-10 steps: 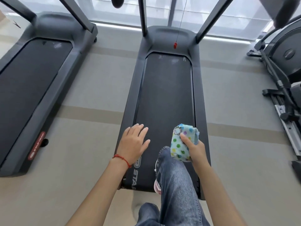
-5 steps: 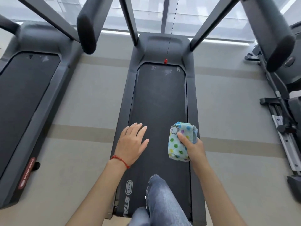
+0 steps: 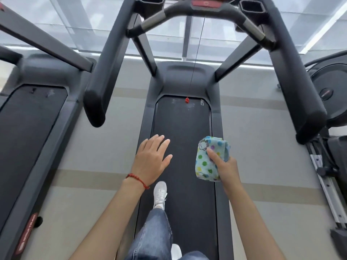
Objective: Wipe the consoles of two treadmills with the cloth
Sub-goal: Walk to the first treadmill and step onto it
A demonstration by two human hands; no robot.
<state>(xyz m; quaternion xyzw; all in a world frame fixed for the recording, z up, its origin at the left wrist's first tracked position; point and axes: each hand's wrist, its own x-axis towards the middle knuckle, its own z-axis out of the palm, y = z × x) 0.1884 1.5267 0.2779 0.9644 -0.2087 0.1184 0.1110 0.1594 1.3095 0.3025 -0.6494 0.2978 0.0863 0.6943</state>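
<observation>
Since a second ago the person has stepped onto the belt (image 3: pixel 180 128) and the console (image 3: pixel 204 4) has come into view at the top. Right hand (image 3: pixel 224 167) pinches the folded cloth (image 3: pixel 207 158), long axis running up the belt toward the console. Left hand (image 3: pixel 151 159) hovers beside it, empty, fingers extended and slightly spread.

A red label (image 3: pixel 28 234) on the left treadmill's side rail (image 3: pixel 40 184), lower left of frame, carries lettering too blurred to read.

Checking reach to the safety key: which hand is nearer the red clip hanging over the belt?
Right. The right hand, holding the cloth, is below and slightly right of the red clip; the left hand is farther, lower left.
</observation>
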